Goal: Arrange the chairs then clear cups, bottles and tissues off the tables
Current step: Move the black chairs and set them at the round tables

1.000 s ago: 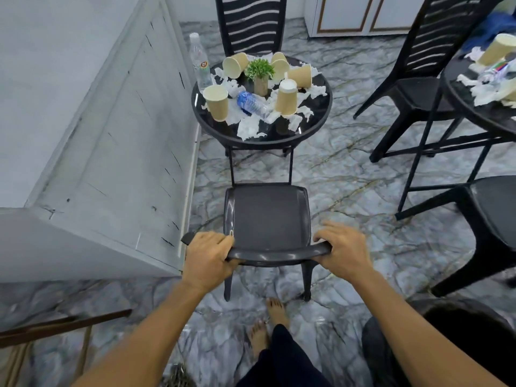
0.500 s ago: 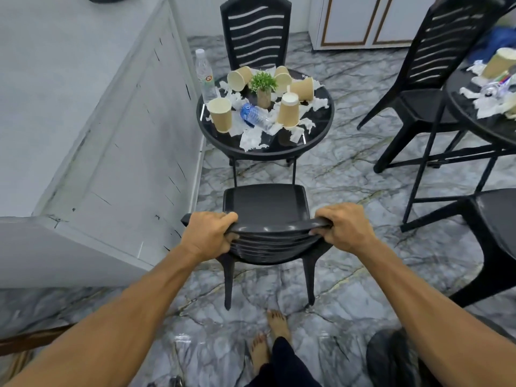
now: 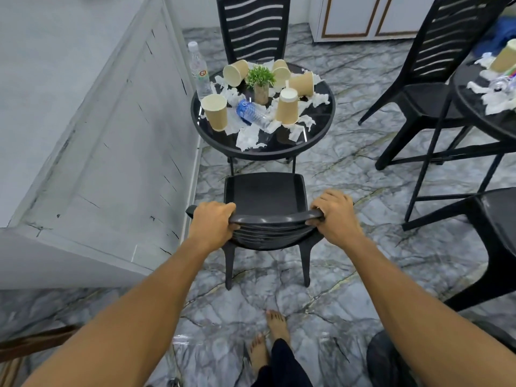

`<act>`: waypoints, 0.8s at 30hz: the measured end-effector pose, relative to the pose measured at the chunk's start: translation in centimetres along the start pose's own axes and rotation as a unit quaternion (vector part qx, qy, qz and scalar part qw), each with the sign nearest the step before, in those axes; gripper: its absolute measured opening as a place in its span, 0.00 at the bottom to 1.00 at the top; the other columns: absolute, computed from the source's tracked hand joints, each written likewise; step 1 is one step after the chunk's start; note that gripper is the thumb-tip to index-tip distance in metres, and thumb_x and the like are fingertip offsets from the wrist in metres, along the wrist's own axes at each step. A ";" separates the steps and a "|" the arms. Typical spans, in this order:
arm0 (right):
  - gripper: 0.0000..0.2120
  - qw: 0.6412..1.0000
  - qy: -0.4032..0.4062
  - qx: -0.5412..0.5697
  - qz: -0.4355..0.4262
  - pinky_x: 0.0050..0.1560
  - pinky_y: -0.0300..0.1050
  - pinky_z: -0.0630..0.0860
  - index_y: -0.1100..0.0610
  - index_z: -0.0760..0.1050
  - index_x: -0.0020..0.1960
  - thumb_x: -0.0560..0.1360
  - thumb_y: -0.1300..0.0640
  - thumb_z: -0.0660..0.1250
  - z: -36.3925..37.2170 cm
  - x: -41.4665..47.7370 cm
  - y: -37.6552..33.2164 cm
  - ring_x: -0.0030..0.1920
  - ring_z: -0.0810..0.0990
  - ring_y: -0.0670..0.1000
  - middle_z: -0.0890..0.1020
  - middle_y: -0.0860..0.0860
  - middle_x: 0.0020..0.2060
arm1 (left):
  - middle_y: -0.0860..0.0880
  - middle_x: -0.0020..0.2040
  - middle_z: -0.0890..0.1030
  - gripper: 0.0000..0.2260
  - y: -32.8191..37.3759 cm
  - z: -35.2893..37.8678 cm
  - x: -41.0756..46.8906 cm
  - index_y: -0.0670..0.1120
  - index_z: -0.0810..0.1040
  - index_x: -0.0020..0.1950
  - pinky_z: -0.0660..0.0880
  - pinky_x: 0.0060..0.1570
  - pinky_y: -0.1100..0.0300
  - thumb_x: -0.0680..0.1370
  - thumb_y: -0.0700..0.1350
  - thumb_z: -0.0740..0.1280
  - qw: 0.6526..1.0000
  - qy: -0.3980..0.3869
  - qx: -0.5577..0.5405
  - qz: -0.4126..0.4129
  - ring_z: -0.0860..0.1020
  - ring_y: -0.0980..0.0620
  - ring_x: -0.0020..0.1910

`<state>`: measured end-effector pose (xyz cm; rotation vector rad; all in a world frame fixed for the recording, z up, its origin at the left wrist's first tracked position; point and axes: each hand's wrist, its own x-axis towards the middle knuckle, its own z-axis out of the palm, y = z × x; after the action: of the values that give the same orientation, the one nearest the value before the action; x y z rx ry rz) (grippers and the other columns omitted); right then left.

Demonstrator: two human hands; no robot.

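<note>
A black plastic chair (image 3: pixel 264 192) stands in front of me, its seat facing a round black table (image 3: pixel 318 135). My left hand (image 3: pixel 210 223) grips the left end of the chair's top rail. My right hand (image 3: pixel 333 216) grips the right end. On the table lie several tan paper cups (image 3: pixel 287 107), some upright and some tipped, a crushed blue-labelled bottle (image 3: pixel 252 113), white crumpled tissues (image 3: pixel 248 138) and a small potted plant (image 3: pixel 261 79). A tall clear bottle (image 3: pixel 199 71) stands at the table's left rim.
A grey wall panel (image 3: pixel 111 152) runs close along the left. Another black chair (image 3: pixel 252 26) stands behind the table. To the right are a second littered table (image 3: pixel 474 107), a chair (image 3: pixel 418 79) and another seat (image 3: pixel 499 219). My bare feet (image 3: pixel 275 328) stand on marble floor.
The chair has moved forward, closer to the round table, with both hands still on its top rail. The view has come nearer to the table.
</note>
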<state>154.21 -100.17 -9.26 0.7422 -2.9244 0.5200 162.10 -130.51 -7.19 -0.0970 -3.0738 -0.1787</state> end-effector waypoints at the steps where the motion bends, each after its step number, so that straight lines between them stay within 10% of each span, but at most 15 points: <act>1: 0.16 1.000 0.003 0.006 -0.003 0.46 0.47 0.59 0.53 0.76 0.37 0.58 0.53 0.83 0.0 -0.1 0.1 0.47 0.76 0.55 0.76 0.46 0.36 | 0.50 0.33 0.79 0.13 0.1 0.0 0.0 0.47 0.76 0.39 0.74 0.36 0.53 0.69 0.52 0.78 1.000 0.001 -0.002 0.001 0.78 0.45 0.35; 8: 0.21 0.998 0.011 0.058 0.012 0.51 0.46 0.59 0.50 0.77 0.37 0.58 0.36 0.79 -0.4 -0.4 -0.2 0.50 0.73 0.48 0.76 0.42 0.36 | 0.55 0.48 0.82 0.29 1.0 -0.3 -1.7 0.53 0.79 0.58 0.68 0.60 0.47 0.69 0.73 0.63 0.996 0.022 -0.062 0.058 0.76 0.51 0.52; 14: 0.31 0.993 -0.042 0.103 0.026 0.53 0.47 0.61 0.45 0.80 0.40 0.63 0.19 0.57 -2.1 -0.2 -1.1 0.48 0.71 0.46 0.75 0.41 0.36 | 0.57 0.33 0.78 0.33 2.0 -1.8 -0.5 0.55 0.81 0.41 0.73 0.42 0.51 0.74 0.77 0.46 0.990 -0.017 -0.141 -0.001 0.75 0.55 0.36; 24: 0.32 0.987 -0.090 0.123 0.046 0.55 0.49 0.64 0.45 0.78 0.36 0.64 0.17 0.55 -3.1 -0.6 -1.6 0.39 0.74 0.42 0.76 0.44 0.30 | 0.61 0.32 0.78 0.32 2.1 -2.3 -1.4 0.57 0.83 0.42 0.67 0.37 0.57 0.71 0.79 0.52 0.982 -0.024 -0.186 -0.028 0.74 0.59 0.37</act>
<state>155.53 -100.15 -5.96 0.7142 -3.1100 0.8815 163.77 -128.78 -4.80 -0.0316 -3.0504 -0.7621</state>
